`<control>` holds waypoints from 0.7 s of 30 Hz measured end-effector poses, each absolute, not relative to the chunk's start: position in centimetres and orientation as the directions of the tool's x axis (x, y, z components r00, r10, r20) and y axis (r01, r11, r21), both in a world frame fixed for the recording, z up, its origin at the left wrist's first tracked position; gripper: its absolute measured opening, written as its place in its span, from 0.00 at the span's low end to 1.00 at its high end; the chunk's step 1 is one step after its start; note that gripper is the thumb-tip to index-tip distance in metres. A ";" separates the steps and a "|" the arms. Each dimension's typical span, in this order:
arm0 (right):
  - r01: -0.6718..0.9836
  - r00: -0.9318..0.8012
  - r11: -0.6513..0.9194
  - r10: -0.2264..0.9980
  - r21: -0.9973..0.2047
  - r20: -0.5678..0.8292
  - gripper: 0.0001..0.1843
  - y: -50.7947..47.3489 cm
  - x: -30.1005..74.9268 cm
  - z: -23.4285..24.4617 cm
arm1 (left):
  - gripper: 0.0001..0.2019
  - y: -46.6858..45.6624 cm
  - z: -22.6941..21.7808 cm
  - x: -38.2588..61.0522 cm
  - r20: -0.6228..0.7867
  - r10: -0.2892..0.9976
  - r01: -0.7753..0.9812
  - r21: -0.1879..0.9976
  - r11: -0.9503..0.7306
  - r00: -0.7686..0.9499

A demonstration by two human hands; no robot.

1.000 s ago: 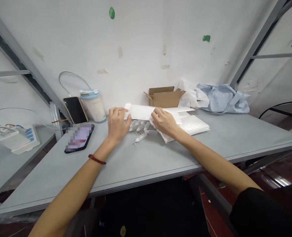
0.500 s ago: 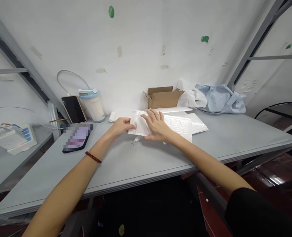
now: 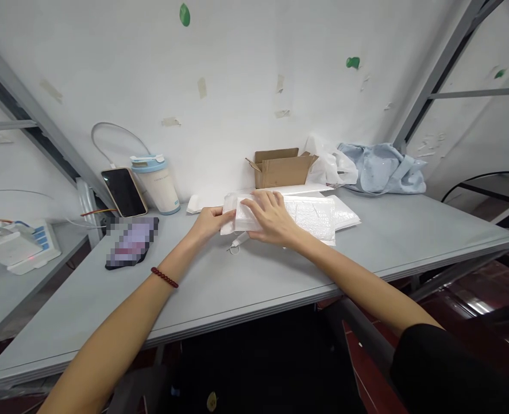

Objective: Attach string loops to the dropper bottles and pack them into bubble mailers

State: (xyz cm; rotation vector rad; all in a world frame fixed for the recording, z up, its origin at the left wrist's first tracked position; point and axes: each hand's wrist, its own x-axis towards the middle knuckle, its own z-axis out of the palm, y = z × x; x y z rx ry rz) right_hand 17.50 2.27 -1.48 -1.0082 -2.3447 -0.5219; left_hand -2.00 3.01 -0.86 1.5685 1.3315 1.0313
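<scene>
A white bubble mailer (image 3: 310,217) with a shiny, bumpy surface lies across the desk under my hands. My left hand (image 3: 208,224) pinches its left end between thumb and bent fingers. Over its left-middle part curves my right hand (image 3: 274,219), thumb at the near edge and fingers on top, gripping it. Between the hands a smooth white flap (image 3: 246,218) lies folded over. More flat white mailers (image 3: 344,213) lie behind and to the right, partly covered. Just below the hands is a small white item with a thin loop (image 3: 236,247), partly hidden.
An open cardboard box (image 3: 285,171), a white plastic bag (image 3: 330,164) and a light-blue cloth bag (image 3: 379,168) stand along the wall. At left are a tumbler (image 3: 157,187), a phone leaning upright (image 3: 125,192), another phone lying flat (image 3: 131,241) and a power strip (image 3: 45,244).
At the mailer's left end, the white flap now lies folded over between my hands. My right fingers sit closer together and flatter. The view has shifted slightly.
</scene>
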 end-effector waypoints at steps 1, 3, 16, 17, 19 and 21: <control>0.751 -0.576 0.645 0.540 0.137 0.613 0.30 2.3 17.5 -1.5 | 0.18 3.1 -0.8 -2.1 0.084 0.992 0.333 0.936 -0.111 0.094; 0.752 -0.570 0.645 0.533 0.136 0.625 0.25 2.3 17.5 -1.5 | 0.19 3.3 -0.7 -2.3 0.084 0.994 0.354 0.929 -0.103 0.071; 0.819 -0.344 0.551 0.696 -0.161 0.630 0.16 3.0 18.8 -0.2 | 0.13 2.6 0.4 -3.3 -0.092 0.930 0.704 0.682 -0.201 0.355; 0.816 -0.331 0.544 0.718 -0.196 0.612 0.16 3.0 18.9 -0.1 | 0.13 2.4 0.4 -3.0 -0.143 0.898 0.732 0.639 -0.237 0.415; 0.807 -0.325 0.537 0.751 -0.245 0.575 0.17 3.0 18.9 0.0 | 0.10 2.1 0.4 -2.6 -0.211 0.856 0.760 0.590 -0.273 0.472; 0.800 -0.325 0.536 0.766 -0.270 0.555 0.18 3.0 19.0 0.1 | 0.08 2.0 0.7 -2.5 -0.238 0.845 0.765 0.586 -0.269 0.479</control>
